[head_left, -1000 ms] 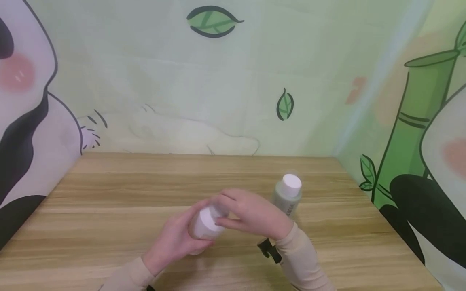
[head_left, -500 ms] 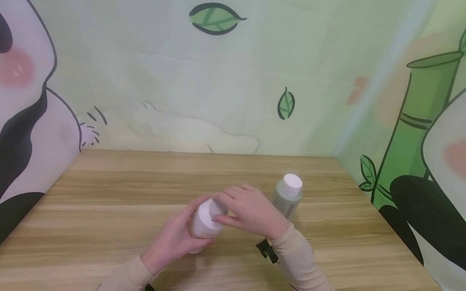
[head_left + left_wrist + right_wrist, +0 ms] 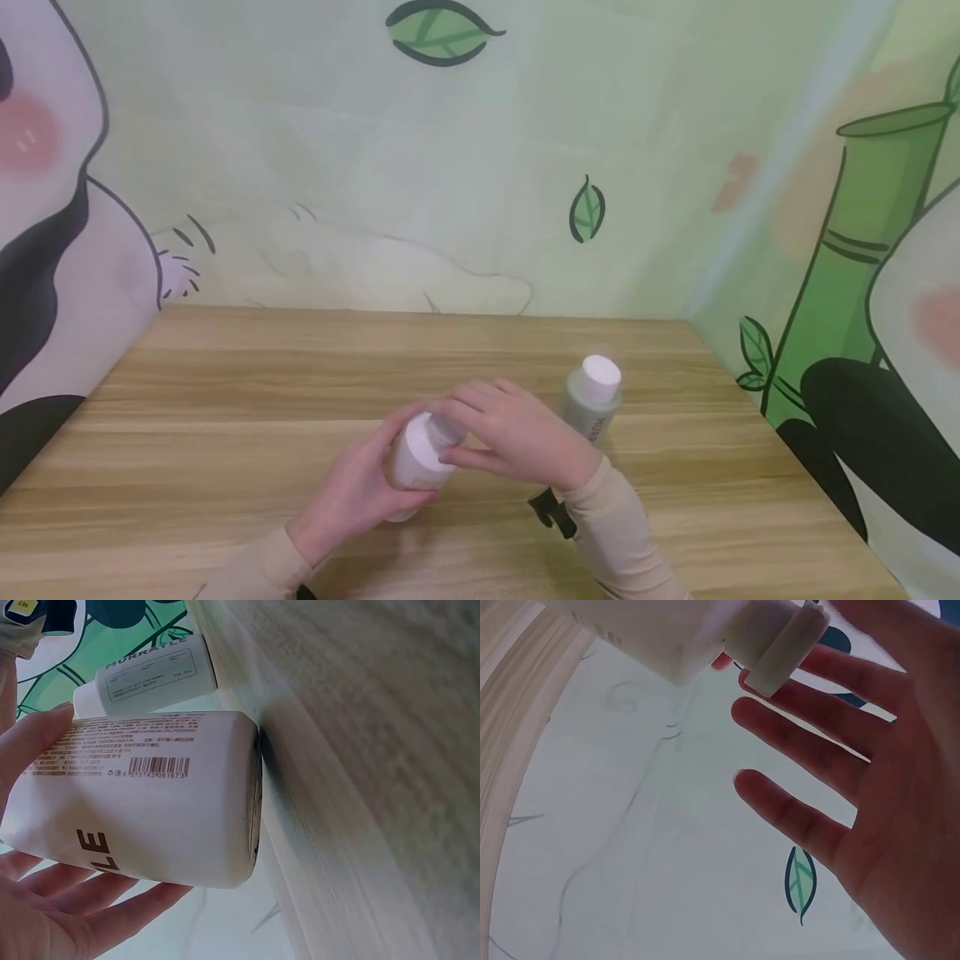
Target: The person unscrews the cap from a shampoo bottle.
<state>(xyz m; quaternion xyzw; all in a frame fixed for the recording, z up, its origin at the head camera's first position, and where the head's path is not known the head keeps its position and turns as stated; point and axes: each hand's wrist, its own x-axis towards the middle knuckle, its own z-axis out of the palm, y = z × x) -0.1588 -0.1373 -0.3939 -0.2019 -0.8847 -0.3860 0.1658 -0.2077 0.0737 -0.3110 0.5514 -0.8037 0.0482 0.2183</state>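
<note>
My left hand (image 3: 352, 492) grips a white bottle (image 3: 417, 458) round its body and holds it tilted over the wooden table. Its base sits close above the tabletop in the left wrist view, where brown print and a barcode show on the side. At the top end, my right hand (image 3: 521, 437) pinches the cap (image 3: 787, 652) between thumb and fingers, with the other fingers spread out. The pale neck (image 3: 754, 630) shows between cap and shoulder. A second bottle (image 3: 590, 408), grey-green with a white cap, stands upright behind my right wrist, which hides its lower part.
The wooden tabletop (image 3: 247, 450) runs back to a pale green backdrop (image 3: 337, 167) printed with leaves, pandas and bamboo. A black strap piece (image 3: 552, 510) hangs at my right sleeve.
The hands stay almost in place on the bottle and cap, with only slight shifts of the right fingers. The head view has moved a little. The second bottle has not moved.
</note>
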